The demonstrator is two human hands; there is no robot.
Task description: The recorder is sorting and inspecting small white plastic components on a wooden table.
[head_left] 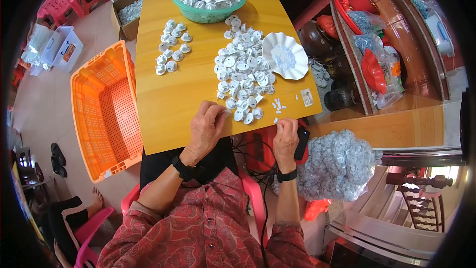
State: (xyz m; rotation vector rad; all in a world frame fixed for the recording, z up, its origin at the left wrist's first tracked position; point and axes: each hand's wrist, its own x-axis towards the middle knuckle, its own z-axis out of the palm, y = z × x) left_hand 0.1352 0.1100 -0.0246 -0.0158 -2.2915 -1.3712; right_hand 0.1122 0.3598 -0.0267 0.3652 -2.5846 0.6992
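both hands at near edge of yellow table (163,114), by white plastic caps.
left hand (207,128) curled, fingertips on a cap (227,112) at pile (243,69) edge; right hand (285,138) pinched shut, contents unclear. small white rectangular label (307,97) beside right, clear bag of caps (337,164) below.

A square wooden table (168,99) stands on a pale tiled floor (44,104), with an orange plastic crate (101,109) just beside it. Pink plastic chairs (62,0) stand farther off, and a dark wooden shelf unit (396,34) runs along the other side.
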